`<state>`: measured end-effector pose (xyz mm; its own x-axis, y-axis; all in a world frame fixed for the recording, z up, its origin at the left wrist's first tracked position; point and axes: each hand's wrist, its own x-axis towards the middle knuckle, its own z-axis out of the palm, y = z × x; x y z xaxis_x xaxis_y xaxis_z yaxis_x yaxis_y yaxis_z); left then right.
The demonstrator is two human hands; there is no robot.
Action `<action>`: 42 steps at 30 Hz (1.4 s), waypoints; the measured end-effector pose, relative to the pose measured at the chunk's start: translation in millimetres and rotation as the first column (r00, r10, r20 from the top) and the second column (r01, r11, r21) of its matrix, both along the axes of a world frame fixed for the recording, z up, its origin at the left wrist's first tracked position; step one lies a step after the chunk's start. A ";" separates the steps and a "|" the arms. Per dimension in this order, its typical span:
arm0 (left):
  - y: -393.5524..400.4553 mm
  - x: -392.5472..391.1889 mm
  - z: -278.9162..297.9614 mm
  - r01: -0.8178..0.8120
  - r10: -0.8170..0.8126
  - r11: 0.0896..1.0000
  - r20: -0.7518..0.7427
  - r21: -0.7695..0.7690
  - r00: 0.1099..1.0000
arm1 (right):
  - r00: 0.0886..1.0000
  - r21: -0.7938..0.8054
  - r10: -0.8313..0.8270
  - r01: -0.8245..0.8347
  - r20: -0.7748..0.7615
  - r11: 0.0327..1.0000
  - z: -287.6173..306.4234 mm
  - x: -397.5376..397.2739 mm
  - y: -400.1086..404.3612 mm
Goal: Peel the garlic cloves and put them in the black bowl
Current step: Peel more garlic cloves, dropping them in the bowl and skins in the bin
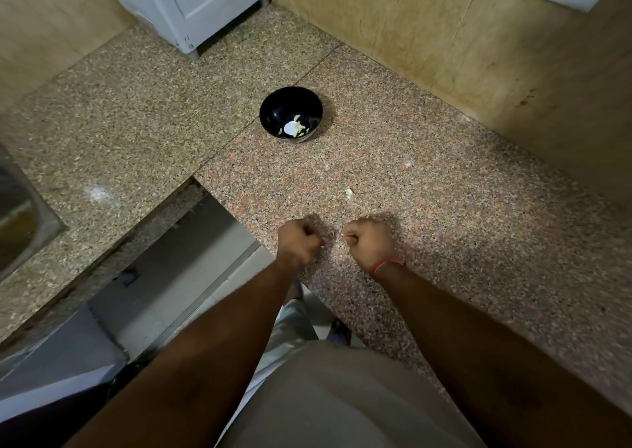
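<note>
Speckled granite counter (444, 208) carries, from left to right, the left hand (300, 240) and right hand (369, 240), both curled into fists, contents hidden, probably peeling, while the round black bowl (273, 105) with pale garlic pieces (293, 128) is kept beyond, within reach.

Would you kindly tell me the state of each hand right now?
Left hand: fingers curled into a fist; whether it holds anything cannot be told.
Right hand: fingers curled too; contents cannot be told.

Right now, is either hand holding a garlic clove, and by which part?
Cannot tell. Both the left hand and right hand are curled into fists above the granite counter; anything inside them is hidden.
</note>
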<state>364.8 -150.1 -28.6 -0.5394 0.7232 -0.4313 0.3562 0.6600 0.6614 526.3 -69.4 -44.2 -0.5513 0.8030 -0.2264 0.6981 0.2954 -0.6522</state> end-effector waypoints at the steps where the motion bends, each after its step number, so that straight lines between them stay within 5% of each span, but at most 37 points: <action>1: -1.8 -1.1 0.6 0.035 -0.035 0.999 -0.030 0.012 0.999 | 1.000 0.006 0.027 -0.027 0.006 1.000 1.0 -3.5 0.2; 13: -21.3 7.1 -13.5 0.390 -0.354 0.919 -0.304 0.065 0.885 | 0.874 0.110 0.398 -0.441 0.279 0.891 15.4 -40.9 4.9; 22: -31.3 12.7 -21.7 0.521 -0.455 0.853 -0.448 0.029 0.770 | 0.893 0.176 0.304 -0.376 0.332 0.910 17.1 -16.8 -15.0; 30: -53.3 9.1 -16.6 0.528 -0.582 0.805 -0.531 -0.270 0.616 | 0.970 0.148 0.030 -0.067 0.240 0.987 5.7 -24.7 -56.1; 34: -82.8 0.6 -15.8 0.385 -0.396 0.915 -0.467 -0.125 0.790 | 0.987 0.058 0.100 -0.108 0.128 0.992 7.8 -54.1 -87.5; 37: -115.7 -13.7 -21.2 0.073 -0.064 0.997 -0.305 0.020 0.950 | 0.993 0.011 0.091 -0.093 0.078 0.996 -4.4 -73.8 -111.0; 39: -140.0 -29.6 -29.9 -0.181 0.189 0.981 -0.141 0.071 0.972 | 0.998 -0.081 0.053 -0.055 -0.027 0.995 -11.5 -91.2 -127.0; 42: -180.3 -55.9 -33.0 -0.487 0.475 0.866 0.124 0.109 0.871 | 0.987 -0.422 -0.097 0.035 -0.126 0.906 -12.3 -128.0 -155.3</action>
